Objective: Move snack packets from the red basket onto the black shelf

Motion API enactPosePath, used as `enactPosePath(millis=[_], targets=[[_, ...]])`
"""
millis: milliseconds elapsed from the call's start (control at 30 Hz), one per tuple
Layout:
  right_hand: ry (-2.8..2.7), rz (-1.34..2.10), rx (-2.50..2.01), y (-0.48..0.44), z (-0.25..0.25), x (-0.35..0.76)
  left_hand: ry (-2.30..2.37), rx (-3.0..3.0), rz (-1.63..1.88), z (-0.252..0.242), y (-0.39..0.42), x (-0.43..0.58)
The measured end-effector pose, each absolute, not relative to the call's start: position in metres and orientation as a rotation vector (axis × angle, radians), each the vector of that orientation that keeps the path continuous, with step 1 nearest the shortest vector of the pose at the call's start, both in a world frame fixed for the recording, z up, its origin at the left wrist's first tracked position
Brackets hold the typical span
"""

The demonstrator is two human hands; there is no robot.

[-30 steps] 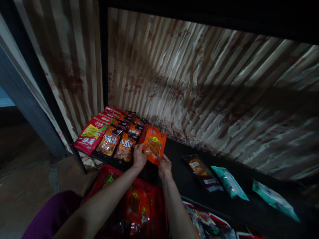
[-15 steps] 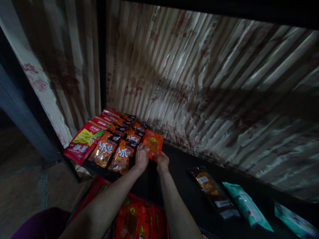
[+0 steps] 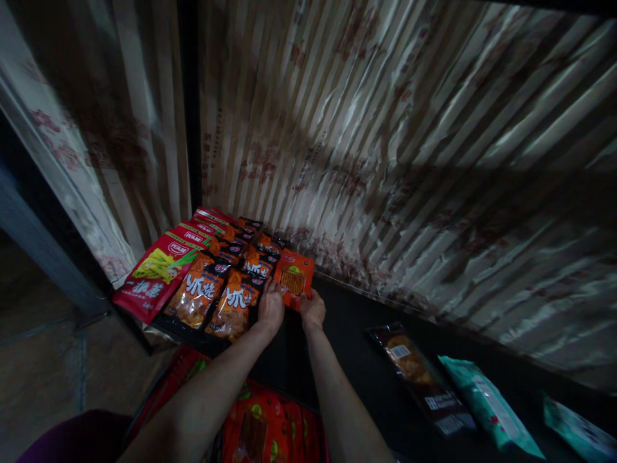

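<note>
An orange snack packet point(image 3: 293, 276) with a clear window stands tilted at the back of a black shelf point(image 3: 340, 321). My right hand point(image 3: 313, 310) pinches its lower right corner. At the packet's lower left edge is my left hand point(image 3: 271, 305), fingers closed, partly hidden and touching the packet's side. Just left of that hand lie black-and-orange snack bags point(image 3: 234, 302) in overlapping rows. Beyond them, red bags point(image 3: 154, 273) with yellow pictures form another row.
Below my forearms sits a red basket point(image 3: 166, 373) holding several orange packets point(image 3: 253, 424). To the right on the shelf lie a dark brown packet point(image 3: 419, 376) and two teal packets point(image 3: 489, 402). A corrugated, patterned sheet point(image 3: 366, 141) backs the shelf, and a dark post point(image 3: 189, 116) rises at the left.
The view has shifted slightly. Both hands stay at the orange packet, which has hardly moved against the rows beside it.
</note>
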State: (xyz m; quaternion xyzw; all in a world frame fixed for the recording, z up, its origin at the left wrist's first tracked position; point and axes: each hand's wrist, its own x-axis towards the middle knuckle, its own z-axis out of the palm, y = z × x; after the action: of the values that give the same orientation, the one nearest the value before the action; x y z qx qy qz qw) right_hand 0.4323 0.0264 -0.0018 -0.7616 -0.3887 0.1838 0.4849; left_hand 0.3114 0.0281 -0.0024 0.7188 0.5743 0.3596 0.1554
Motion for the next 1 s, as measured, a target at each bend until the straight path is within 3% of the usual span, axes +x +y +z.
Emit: enactPosePath(millis=[400,1000], targets=[[-1.277,0.015,-2.233,0.008,0.014,0.409,1.5,2.09,1.117,-0.004,0.021,0.315],[-1.472,0.065,-2.172,0.003,0.005,0.413,1.42,2.105,0.997,0.0,0.021,0.316]])
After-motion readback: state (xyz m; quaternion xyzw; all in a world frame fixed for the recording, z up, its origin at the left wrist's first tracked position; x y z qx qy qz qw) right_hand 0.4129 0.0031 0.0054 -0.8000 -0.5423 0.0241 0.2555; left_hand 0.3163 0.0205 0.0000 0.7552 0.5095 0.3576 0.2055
